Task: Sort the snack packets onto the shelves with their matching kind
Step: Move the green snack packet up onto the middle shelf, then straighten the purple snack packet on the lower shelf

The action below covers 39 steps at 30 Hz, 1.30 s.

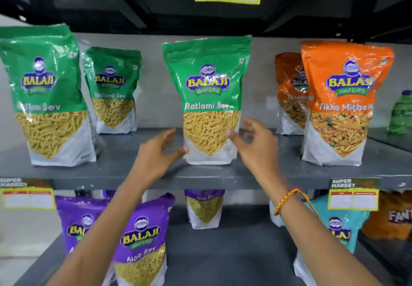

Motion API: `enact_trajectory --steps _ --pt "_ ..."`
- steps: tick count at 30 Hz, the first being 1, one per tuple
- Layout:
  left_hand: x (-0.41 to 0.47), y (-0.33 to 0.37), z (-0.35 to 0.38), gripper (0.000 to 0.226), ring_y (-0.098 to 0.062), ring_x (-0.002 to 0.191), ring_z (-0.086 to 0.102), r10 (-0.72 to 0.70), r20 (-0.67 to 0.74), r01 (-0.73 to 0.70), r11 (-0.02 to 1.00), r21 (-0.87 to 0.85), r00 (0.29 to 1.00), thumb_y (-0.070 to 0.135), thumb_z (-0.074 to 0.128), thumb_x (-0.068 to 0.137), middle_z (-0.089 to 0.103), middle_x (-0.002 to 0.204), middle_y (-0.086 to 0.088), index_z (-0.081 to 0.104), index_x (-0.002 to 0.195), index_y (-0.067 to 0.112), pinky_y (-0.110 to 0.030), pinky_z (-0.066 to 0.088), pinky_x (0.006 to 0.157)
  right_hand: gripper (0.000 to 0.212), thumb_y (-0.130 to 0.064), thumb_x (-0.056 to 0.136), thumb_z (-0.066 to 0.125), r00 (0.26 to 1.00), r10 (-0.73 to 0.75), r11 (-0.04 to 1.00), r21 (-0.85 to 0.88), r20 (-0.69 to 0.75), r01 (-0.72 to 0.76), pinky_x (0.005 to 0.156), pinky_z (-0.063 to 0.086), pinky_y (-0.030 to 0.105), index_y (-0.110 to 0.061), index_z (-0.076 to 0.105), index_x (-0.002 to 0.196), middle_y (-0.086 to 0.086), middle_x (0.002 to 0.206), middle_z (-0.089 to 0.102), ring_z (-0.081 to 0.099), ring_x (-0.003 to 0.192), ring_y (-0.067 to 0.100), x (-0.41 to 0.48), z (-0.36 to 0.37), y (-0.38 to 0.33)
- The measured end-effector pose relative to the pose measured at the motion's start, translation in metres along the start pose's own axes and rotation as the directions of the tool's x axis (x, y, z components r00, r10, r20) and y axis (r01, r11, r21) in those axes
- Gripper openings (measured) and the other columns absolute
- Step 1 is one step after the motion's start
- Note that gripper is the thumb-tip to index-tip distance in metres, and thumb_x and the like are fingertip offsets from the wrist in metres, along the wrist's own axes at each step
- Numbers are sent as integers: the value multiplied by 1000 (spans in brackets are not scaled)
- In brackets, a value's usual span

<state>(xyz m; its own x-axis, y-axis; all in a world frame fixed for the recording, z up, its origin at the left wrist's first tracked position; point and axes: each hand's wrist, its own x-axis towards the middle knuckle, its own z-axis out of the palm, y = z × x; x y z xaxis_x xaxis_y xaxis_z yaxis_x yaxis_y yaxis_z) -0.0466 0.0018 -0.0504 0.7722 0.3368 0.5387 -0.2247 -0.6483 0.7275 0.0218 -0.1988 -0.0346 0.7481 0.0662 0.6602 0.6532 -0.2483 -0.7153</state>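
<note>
A green Ratlami Sev packet (208, 98) stands upright on the middle of the upper grey shelf (124, 169). My left hand (156, 156) is at its lower left corner, fingers spread, thumb tip just touching the packet's edge. My right hand (254, 145) is at its lower right, fingers apart, thumb lying over the front edge. Neither hand closes around it. Two more green Ratlami Sev packets (44, 94) (112, 89) stand to the left. Two orange Tikha Mitha packets (341, 103) (289, 91) stand to the right.
The lower shelf (234, 252) holds purple Aloo Sev packets (142, 241) (205, 207) and a teal packet (341, 230) under my right arm. A green bottle (401, 111) and an orange Fanta bottle (396, 216) are at far right. Yellow price tags (353, 198) hang from the shelf edges.
</note>
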Motion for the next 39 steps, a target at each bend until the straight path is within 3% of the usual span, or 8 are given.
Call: enact_trajectory --steps 6,12,15,18,23,30,34,39 --pt "-73 -9 -35 17 -6 68 62 -28 51 27 999 20 998 23 72 73 71 75 -3 65 86 31 -12 50 64 6 -20 74 70 875 -72 951 296 478 -84 62 52 21 -25 69 71 -5 64 69 63 58 5 -54 30 -22" --pt "-160 -147 -41 28 -19 83 56 -606 228 550 792 266 762 48 76 55 66 76 -13 57 62 30 -34 49 79 24 -34 69 75 434 267 963 -224 860 -150 62 50 30 -12 68 77 21 85 72 63 62 16 -122 114 78" --pt "-192 -196 -27 34 -18 88 48 -747 88 740 664 103 659 13 78 65 56 74 -8 46 65 26 -29 42 71 60 -28 69 76 440 438 898 -362 784 -249 92 49 45 3 54 115 24 118 62 61 101 29 -152 157 131" --pt "-204 -228 -10 38 -13 98 50 -737 49 733 676 77 674 27 76 57 58 98 -8 55 87 18 -34 41 81 84 -34 64 79 441 446 879 -286 779 -383 103 42 45 -11 37 133 10 135 49 49 121 26 -176 197 172" --pt "-202 -274 13 77 -18 112 51 -685 96 687 726 7 722 14 78 64 54 124 -3 37 130 18 -42 48 90 48 -11 68 76 463 387 822 -71 798 -565 81 52 23 -14 52 109 12 109 63 59 98 17 -202 228 196" --pt "-200 -312 68 50 -26 93 66 -698 109 701 713 14 708 44 72 57 70 103 -6 51 100 32 -54 54 82 30 -13 66 77 549 410 728 101 728 -678 76 55 24 -25 63 90 -19 78 75 66 81 6 -200 199 221" --pt "-170 -267 104 53 -24 98 65 -643 190 651 759 29 742 27 76 65 70 110 -5 54 113 24 -45 53 85 66 -52 39 84 624 457 704 170 634 -689 71 57 20 -17 63 91 -17 76 76 67 77 0 -186 157 238" --pt "-152 -253 151 59 -30 106 63 -589 304 614 789 13 749 31 74 62 68 117 -8 51 117 27 -49 53 87 66 -28 49 85 675 535 715 152 508 -682 66 53 15 0 59 103 -21 73 74 66 77 -3 -177 115 258"
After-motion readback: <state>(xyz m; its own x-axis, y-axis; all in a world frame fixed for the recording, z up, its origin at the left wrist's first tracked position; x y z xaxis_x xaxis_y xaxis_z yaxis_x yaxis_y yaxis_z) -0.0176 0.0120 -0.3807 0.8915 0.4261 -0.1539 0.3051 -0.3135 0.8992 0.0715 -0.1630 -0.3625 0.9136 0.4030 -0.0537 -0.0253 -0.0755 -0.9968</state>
